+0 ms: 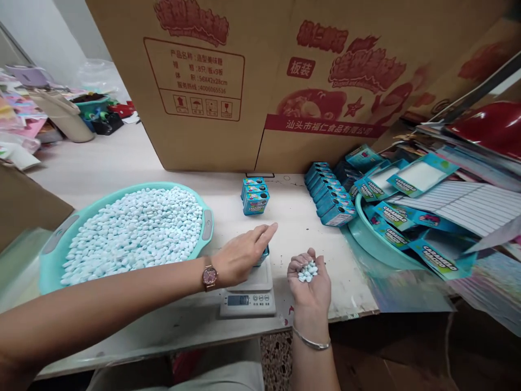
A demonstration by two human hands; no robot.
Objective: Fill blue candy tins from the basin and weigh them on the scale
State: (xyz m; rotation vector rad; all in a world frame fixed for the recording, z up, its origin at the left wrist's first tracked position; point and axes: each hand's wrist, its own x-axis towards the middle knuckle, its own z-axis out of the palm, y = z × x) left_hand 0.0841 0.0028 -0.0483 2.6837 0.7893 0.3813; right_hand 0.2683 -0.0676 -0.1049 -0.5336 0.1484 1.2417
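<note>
My left hand [241, 257], a watch on its wrist, is over a small white digital scale [248, 304]. Its fingers are stretched out; the thumb side is hidden. Beneath them a bit of a small blue box [264, 256] shows on the scale, mostly covered by the hand. Palm up to the right of the scale, my right hand [311, 290] is cupped around several pale blue candies [308, 271]. A turquoise basin [51, 266] on the left holds a heap of the same candies [138, 231].
Blue boxes [255, 196] stand in a short row behind the scale, and a longer row of boxes [329, 193] sits to the right. Another basin [386, 247] holds open blue cartons [423, 174]. Large cardboard boxes [211, 141] close off the back of the table.
</note>
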